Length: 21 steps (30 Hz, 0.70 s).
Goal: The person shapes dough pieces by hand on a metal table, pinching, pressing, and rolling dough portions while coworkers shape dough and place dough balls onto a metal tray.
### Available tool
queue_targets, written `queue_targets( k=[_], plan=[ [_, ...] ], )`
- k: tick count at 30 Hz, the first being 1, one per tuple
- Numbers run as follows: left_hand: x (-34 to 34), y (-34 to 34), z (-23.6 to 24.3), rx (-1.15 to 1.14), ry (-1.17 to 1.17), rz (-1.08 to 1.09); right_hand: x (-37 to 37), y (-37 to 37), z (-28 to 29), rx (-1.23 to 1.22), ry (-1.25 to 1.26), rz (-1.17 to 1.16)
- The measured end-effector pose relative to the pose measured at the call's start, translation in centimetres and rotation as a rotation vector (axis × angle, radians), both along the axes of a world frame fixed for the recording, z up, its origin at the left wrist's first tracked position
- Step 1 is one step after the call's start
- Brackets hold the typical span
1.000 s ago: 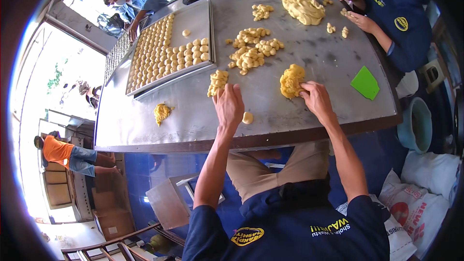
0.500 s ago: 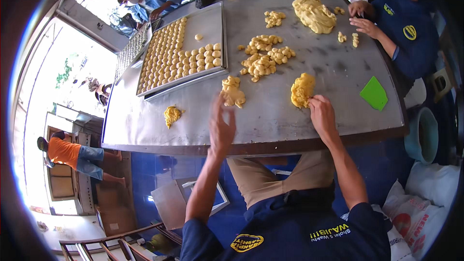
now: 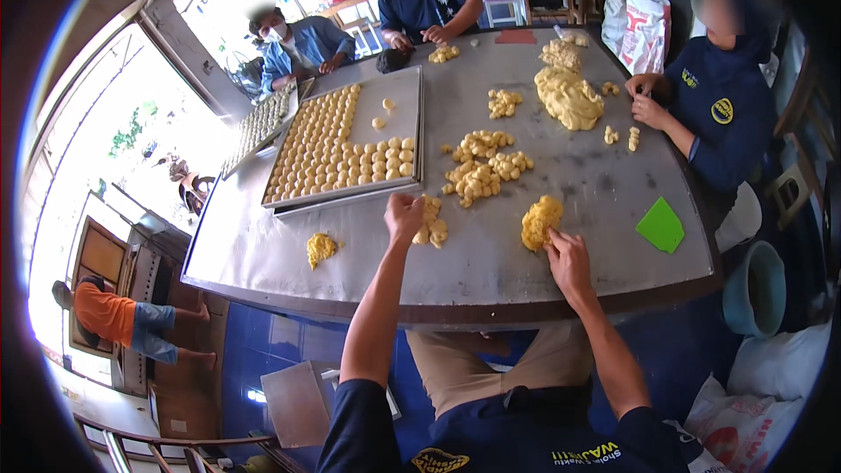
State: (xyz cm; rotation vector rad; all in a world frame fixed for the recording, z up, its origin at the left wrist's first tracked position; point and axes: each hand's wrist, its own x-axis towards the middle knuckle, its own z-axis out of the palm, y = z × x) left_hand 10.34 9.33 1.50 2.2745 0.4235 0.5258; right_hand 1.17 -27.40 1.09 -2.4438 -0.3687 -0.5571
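My left hand (image 3: 404,215), fingers curled, is raised at the near edge of a big tray (image 3: 385,105) of round dough balls (image 3: 320,136), beside a small pile of pale dough pieces (image 3: 431,226); what it holds is hidden. My right hand (image 3: 568,258) has its fingertips closed on the edge of a crumbly yellow mass (image 3: 539,221). Another yellow clump (image 3: 321,250) lies left of my hands. Beyond them are heaped dough pieces (image 3: 482,171) and a large lump of soft dough (image 3: 568,103). A green scraper (image 3: 660,228) lies to the right.
Three co-workers (image 3: 311,48), (image 3: 429,0), (image 3: 723,105) are round the steel table (image 3: 613,271). A person in orange (image 3: 109,315) is at lower left. A second tray (image 3: 256,131) is at the left. A blue bucket (image 3: 753,293) and sacks (image 3: 771,368) are at lower right.
My left hand has moved forward from the near dough pile toward the tray. A second loose ball now shows on the tray's bare part. The view has shifted, with the table lower in frame.
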Motion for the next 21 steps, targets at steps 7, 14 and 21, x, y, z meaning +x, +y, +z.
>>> queue_targets(
  k=[7, 14, 21],
  plan=[
    [-6.2, 3.5, -1.2, -1.056, -0.214, -0.164, -1.9, -0.2, 0.1, -0.009, -0.039, -0.036],
    [-16.1, -5.3, 1.2, 0.207, -0.086, -0.486, -2.4, -0.2, 2.1, -0.033, 0.140, 0.008],
    [-10.2, -8.9, 2.0, 0.816, -0.226, -0.255, -3.1, 0.0, 0.3, -0.209, 0.008, -0.074]
  ],
)
